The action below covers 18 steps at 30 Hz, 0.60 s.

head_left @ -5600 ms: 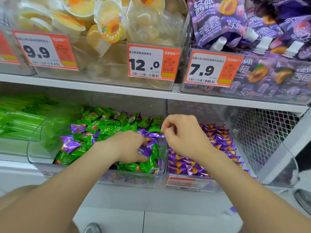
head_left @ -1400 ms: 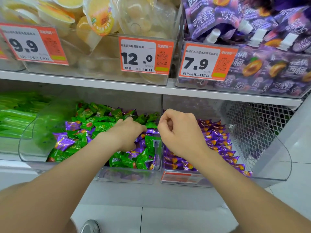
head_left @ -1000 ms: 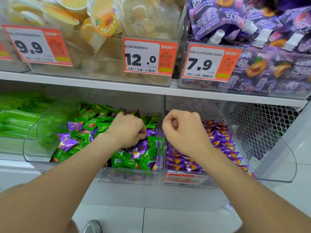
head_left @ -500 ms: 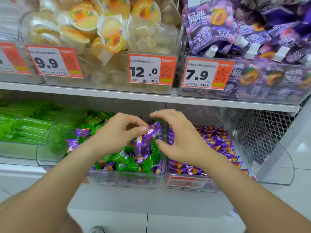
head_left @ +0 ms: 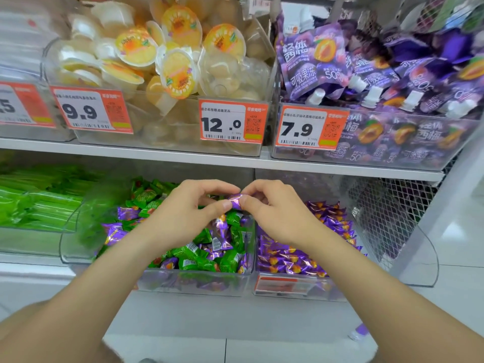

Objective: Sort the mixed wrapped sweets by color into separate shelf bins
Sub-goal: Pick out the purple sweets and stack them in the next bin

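Note:
A clear middle bin (head_left: 193, 280) on the lower shelf holds green wrapped sweets (head_left: 195, 259) mixed with purple ones (head_left: 115, 233). To its right, a second clear bin (head_left: 419, 258) holds only purple sweets (head_left: 290, 262). Both of my hands meet above the divider between the two bins. My left hand (head_left: 188, 213) and my right hand (head_left: 275, 210) each pinch one end of a single purple sweet (head_left: 235, 200) between thumb and fingers.
A bin of long green packets (head_left: 31, 203) stands at the lower left. The upper shelf carries bins of yellow jelly cups (head_left: 172, 61) and purple jelly pouches (head_left: 379, 74) behind orange price tags (head_left: 230, 123). A wire mesh panel (head_left: 387, 213) closes the right side.
My left hand lifted a purple sweet out of the mixed bin. My right hand opened from a fist and came over to pinch the sweet's other end. The view tilted up.

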Available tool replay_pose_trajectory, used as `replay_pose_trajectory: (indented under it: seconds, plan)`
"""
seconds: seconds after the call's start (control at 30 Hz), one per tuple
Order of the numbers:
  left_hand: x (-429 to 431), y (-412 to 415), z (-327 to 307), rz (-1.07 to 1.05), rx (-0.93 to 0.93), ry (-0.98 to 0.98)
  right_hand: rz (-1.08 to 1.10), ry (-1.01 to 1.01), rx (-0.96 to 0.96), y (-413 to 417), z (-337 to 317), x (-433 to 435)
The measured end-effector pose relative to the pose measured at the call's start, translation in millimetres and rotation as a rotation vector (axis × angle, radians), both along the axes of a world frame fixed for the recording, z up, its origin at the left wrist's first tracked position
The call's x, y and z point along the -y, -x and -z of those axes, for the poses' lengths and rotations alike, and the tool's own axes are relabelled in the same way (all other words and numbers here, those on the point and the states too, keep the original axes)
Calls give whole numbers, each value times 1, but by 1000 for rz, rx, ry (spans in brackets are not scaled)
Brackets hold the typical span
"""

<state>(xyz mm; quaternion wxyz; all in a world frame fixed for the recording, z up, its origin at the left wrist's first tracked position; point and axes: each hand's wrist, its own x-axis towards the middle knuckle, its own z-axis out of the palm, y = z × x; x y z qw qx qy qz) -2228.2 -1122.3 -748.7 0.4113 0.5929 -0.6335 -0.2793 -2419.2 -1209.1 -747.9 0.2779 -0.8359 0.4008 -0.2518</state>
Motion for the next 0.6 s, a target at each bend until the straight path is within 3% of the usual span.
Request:
replay_pose_trajectory:
  seconds: [0.17,0.37,0.53,0.6]
  plan:
    - [2,18,-6,-23,-119,6,40,-100,49,9,-12,-9]
    - [11,34,-4,-113,-109,2,137,-264,160,21,-18,-19]
    - [14,55,-8,-128,-518,-147,135,-661,529,36,-16,-12]
    - [16,59,-7,-89,-563,-185,106,-755,589,40,-13,-11]
